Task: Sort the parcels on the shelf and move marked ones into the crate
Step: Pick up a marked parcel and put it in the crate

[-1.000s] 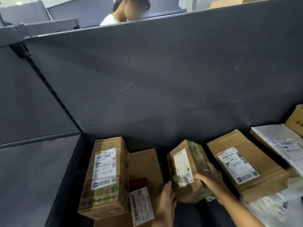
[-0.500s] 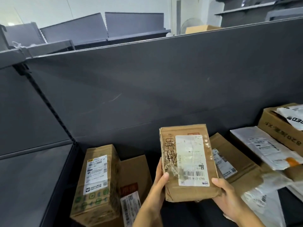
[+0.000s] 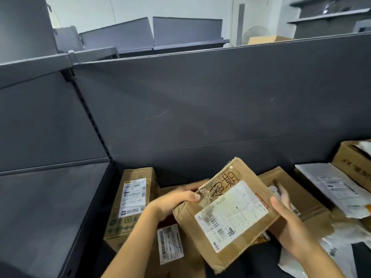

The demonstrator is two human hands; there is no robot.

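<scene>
As you hold it: brown cardboard parcel [image 3: 226, 213], handwritten marks, lifted above dark grey shelf [image 3: 50, 207].
Grip: your left hand [image 3: 172, 201], right hand [image 3: 289, 223] clasp its edges.
Remaining: crate unseen; move pending.
</scene>
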